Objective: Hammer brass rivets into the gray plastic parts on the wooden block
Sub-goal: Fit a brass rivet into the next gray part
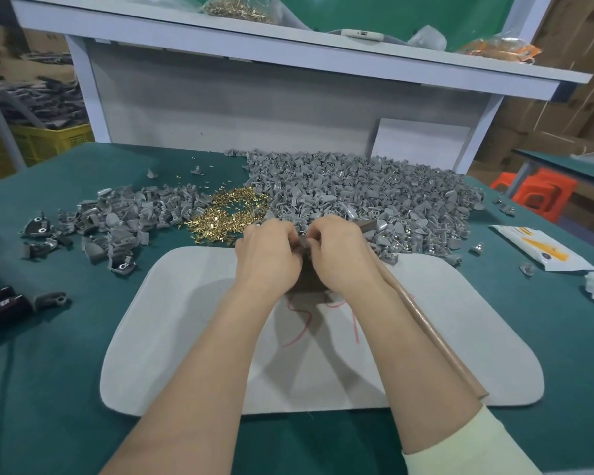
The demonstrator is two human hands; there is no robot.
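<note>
While looking down at wooden block [304,281] on pale mat [186,320], find left hand [268,255] and right hand [343,255] knuckle to knuckle above it, each grip curled and apparently pinching one gray plastic part [306,247], mostly hidden. Judge part light, stiff, slick: hold by edges, hole upward. Rate brass rivets [227,210] tiny, prone to rolling; pick by head. Note hammer [436,337] lying under right forearm. Log bag of rivets [237,10] on shelf [288,42], yellow crate [48,138] holding dark parts.

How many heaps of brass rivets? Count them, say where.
2. One heap lies on the table between the gray parts; one bag sits on the shelf. More may be hidden.
</note>
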